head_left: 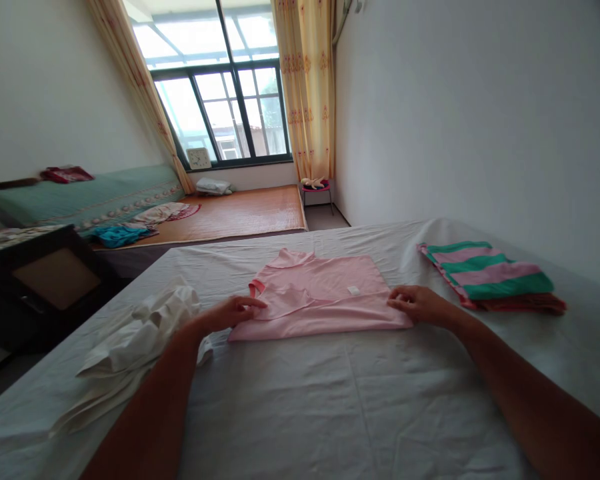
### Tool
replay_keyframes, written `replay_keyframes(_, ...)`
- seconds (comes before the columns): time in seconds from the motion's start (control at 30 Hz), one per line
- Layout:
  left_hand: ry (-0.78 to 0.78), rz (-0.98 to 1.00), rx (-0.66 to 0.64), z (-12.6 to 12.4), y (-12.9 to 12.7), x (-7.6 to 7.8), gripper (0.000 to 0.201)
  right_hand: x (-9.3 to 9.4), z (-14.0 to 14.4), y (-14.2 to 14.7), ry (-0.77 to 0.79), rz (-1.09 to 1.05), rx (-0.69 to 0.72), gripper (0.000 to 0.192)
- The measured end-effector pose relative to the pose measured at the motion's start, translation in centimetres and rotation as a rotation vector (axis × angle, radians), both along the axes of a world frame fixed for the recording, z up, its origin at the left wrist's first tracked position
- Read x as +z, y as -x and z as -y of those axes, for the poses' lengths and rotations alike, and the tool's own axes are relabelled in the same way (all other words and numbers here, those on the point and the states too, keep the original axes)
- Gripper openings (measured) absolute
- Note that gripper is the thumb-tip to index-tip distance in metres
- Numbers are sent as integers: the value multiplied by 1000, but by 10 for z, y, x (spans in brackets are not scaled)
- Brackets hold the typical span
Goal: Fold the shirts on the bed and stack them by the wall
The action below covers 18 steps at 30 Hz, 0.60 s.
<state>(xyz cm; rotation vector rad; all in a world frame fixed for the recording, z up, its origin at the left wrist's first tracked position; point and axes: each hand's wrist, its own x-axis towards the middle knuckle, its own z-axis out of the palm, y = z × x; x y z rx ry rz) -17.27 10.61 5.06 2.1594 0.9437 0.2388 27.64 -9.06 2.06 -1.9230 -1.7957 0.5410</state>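
A pink shirt (330, 277) lies on the bed sheet in front of me, its near part folded over in a long strip. Its collar points away from me, and a small white tag shows near the middle. My left hand (233, 312) pinches the fabric at the left end of the fold, by a reddish sleeve edge. At the right end, my right hand (420, 307) grips the shirt's edge between thumb and fingers. Both hands rest low, close to the sheet.
Crumpled white clothing (140, 333) lies beside my left forearm. To the right sits a folded stack with a green-and-pink striped cloth (490, 270) on top. Beyond the grey sheet (290, 407) are a dark cabinet (45, 287), another bed (250, 210) and a small stool (316, 187).
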Motion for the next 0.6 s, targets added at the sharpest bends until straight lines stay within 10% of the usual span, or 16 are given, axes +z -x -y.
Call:
replay_keyframes(0.13,-269,-1,146,-5,-20,-13,47,-2,-11,9,-270,260,-111,32)
replay_keyframes(0.33,-552,-183,217,6,-51,-29,40,-9,-22,41,-174,490,-55,29)
replay_keyframes(0.6,-815,-95,364,18,-55,-27,36,-10,-28,48,-412,531,-260,31)
